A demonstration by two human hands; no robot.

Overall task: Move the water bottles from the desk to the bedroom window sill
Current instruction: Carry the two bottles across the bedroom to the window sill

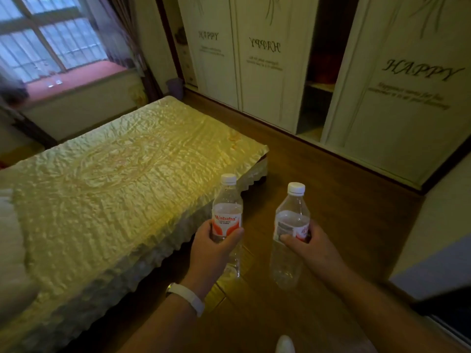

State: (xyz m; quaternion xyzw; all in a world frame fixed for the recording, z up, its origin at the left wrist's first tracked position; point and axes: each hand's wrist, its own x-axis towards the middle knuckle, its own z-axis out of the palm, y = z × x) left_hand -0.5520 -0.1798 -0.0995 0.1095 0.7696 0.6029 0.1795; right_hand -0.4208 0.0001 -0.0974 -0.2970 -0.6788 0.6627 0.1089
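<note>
bottles stay upright: left hand (pixel 215 247) grips one clear plastic water bottle (pixel 226 212), right hand (pixel 309 244) another (pixel 290 225); skirt the yellow-quilted bed (pixel 114 174) toward the red window sill (pixel 76 81).

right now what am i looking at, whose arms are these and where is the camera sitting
No machine here: these are a person's two bare hands, filmed by one camera worn on the head, looking forward and down. The left hand grips the left bottle, the right hand the right bottle, both capped and upright above the floor. A bed with a yellow cover lies on the left, a wardrobe stands ahead, and the window sill is far off at the top left.
</note>
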